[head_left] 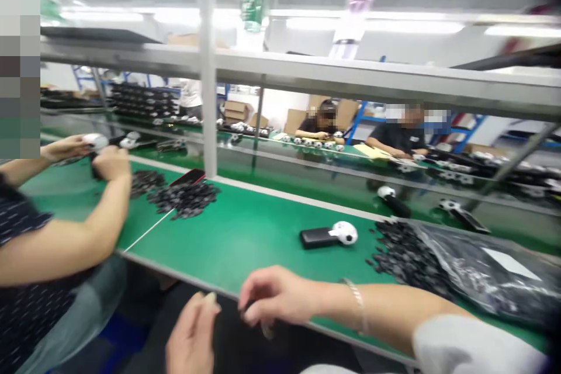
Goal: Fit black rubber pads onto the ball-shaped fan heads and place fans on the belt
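My right hand [280, 298] is over the table's front edge, thumb and fingertips pinching a small black piece [246, 307]. Left of it and lower, my left hand [193, 333] is closed, its fingers pressed against the thumb; whatever it may hold I cannot make out. On the green table [249, 228] beyond my hands lies a black-handled device [322, 237] with a white-and-black football-shaped head. A pile of small black pieces [405, 254] spreads by my right forearm, beside a clear plastic bag [491, 274] with a white label.
At left, a co-worker's hands [109, 158] hold a similar device. More black pieces [186, 196] lie near a red-edged phone [189, 177]. A white post [207, 70] and overhead shelf [372, 76] stand ahead. Further football-headed devices [392, 200] sit beyond the pale strip; people work opposite.
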A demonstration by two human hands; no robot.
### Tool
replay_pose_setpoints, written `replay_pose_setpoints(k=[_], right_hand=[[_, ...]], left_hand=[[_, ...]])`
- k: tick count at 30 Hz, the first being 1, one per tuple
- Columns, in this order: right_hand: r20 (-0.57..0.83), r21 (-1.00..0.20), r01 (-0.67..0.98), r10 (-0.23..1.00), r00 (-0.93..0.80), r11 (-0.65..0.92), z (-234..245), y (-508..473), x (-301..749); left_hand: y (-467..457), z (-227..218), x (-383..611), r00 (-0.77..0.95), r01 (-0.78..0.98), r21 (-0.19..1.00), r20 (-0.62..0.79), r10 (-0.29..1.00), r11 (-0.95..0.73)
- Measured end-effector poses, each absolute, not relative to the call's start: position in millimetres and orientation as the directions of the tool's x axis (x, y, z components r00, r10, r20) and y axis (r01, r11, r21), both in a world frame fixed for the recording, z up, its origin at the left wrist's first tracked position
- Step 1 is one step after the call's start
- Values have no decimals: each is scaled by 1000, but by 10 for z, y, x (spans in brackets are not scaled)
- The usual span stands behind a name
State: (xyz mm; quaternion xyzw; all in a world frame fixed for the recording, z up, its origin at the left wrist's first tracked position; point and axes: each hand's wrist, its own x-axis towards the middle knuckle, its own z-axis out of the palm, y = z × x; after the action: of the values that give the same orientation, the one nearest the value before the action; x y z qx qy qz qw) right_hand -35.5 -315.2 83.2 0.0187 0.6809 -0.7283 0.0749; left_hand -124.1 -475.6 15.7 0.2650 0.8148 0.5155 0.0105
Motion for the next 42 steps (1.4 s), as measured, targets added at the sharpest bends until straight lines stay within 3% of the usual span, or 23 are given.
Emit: replay_pose_setpoints(k=[3,5,7,10,14,21,28,34,37,42], right_hand=[[136,-961,-16,419,-898,277,1047,-2039,604],[234,-885,112,639,-733,453,952,-1516,1233],[301,-790,280,744,-597,545,787,-1200,1760],[351,-657,419,746,-565,627,563,-974,2236],[371,-544,477,708,-601,690,384,-762,2351],[449,-499,472,683,-577,727,334,-560,2247],[457,-432,544,695,-555,719,275,-551,2212],[498,-472,464,661,-562,750,234,-454,2220],[520,-548,367,649,-556,752,255,-461,2240],[532,-599,348,683,-500,721,310,-477,2280]], left_hand=[[-3663,704,-781,-559,537,844,348,752,8],[-3003,955,-402,-328,595,796,365,872,-110],[-2413,1062,-44,-71,668,713,346,936,-213],[-1665,942,342,162,760,584,255,953,-285],[-1010,526,506,155,869,441,193,969,-227],[-855,170,419,342,872,187,428,836,-453],[-913,201,237,387,796,152,616,686,-586],[-924,260,283,386,749,127,714,584,-650],[-1086,331,385,313,769,167,744,590,-618],[-1512,432,110,219,858,213,672,707,-468]])
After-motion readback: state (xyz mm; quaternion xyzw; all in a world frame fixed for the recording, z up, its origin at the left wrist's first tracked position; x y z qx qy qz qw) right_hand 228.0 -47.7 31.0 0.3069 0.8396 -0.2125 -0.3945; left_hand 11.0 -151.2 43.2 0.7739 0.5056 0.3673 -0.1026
